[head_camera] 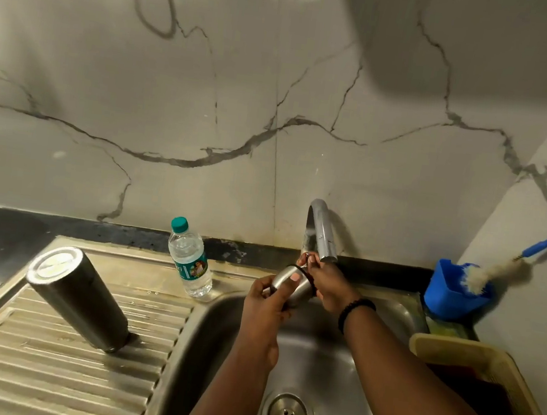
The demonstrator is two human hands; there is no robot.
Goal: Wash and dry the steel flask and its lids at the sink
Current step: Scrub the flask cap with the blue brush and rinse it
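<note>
**Friend:** From up at your head, what do you have there?

**Me:** My left hand (271,296) is curled round the small cup-shaped steel lid (291,287), thumb across its side, holding it over the far part of the stainless sink basin (332,363). My right hand (324,284) is just beyond it, fingers bunched at the lid's dark rim and right under the mouth of the curved chrome tap (319,230). Whether they pinch the rim or the tap's tip I cannot tell. I can't make out any running water.

**Friend:** And the flask?

**Me:** The tall dark steel flask (78,300) stands mouth down on the ribbed steel drainboard (38,368), left of the basin, well apart from my hands. A clear plastic water bottle with a green cap (189,262) stands at the far edge between them.

**Friend:** How would you do this bit well?

**Me:** I think I should keep the lid low in the basin, tip its open side toward the spout, and turn it so the rim gets rinsed all round. Wet steel is likely slippery, so I'd keep my left grip firm. The blue-handled bottle brush (498,273) in its blue plastic holder (454,298) is far right if the inside needs scrubbing.
</note>
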